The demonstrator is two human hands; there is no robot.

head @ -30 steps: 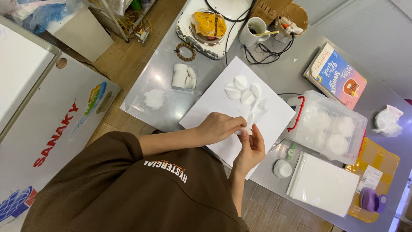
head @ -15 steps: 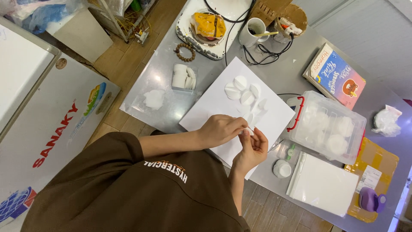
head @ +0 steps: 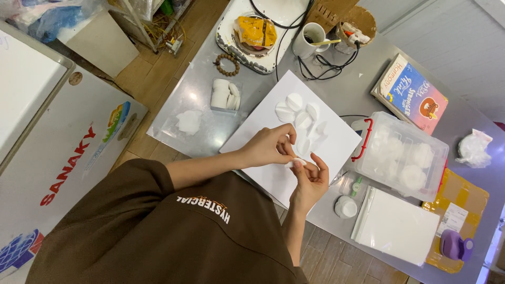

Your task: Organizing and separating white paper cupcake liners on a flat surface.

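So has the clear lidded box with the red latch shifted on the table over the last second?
No. The clear box sits where it was, its corner beside the big white sheet and just below the colourful book, as before.

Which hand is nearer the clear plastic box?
Right. The right hand, pinching a white pad with the left hand, sits just image-left of the box; the left hand lies farther off.

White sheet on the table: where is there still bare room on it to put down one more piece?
The white sheet is bare along its right edge, toward the clear box, and in its lower corner under the left hand and right hand. Its upper middle is crowded with white round pieces.
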